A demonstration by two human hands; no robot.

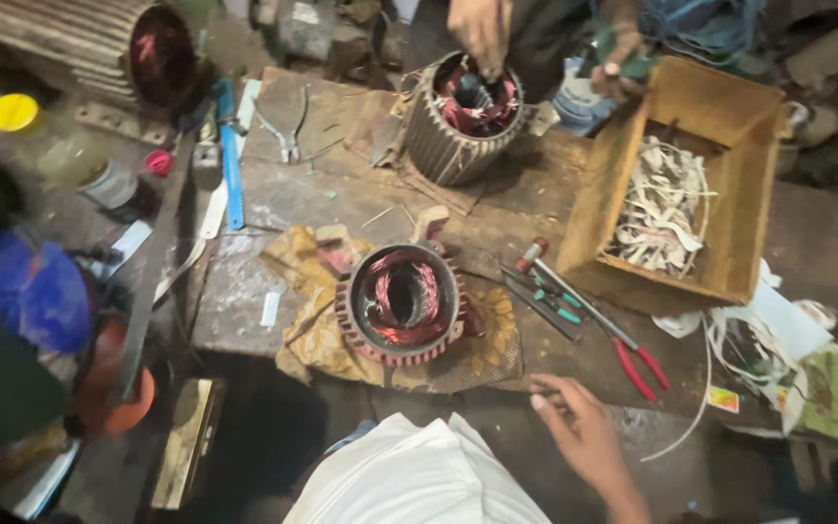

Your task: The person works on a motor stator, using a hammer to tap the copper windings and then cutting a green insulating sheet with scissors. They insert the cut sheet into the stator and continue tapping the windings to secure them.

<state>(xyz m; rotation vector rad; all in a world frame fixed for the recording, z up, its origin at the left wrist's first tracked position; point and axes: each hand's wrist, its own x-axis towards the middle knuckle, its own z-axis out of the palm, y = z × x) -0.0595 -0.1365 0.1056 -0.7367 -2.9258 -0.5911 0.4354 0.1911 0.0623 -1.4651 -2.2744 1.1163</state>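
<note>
The stator (pixel 402 303), just ahead-left of your loosely curled, empty right hand (pixel 582 427), looked heavy, its copper windings fragile; grip its ribbed casing. Left hand unseen.

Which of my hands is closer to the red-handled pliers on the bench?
Right. The right hand rests at the bench edge just below the red-handled pliers. The left hand isn't in view.

Motor-repair workshop; copper-wound stators (pixel 402 303), pliers (pixel 283 136), cluttered workbench (pixel 341 189)

Your left hand out of view, your right hand's (pixel 579 432) forearm cut off by the bottom edge, fingertips blurred.
</note>
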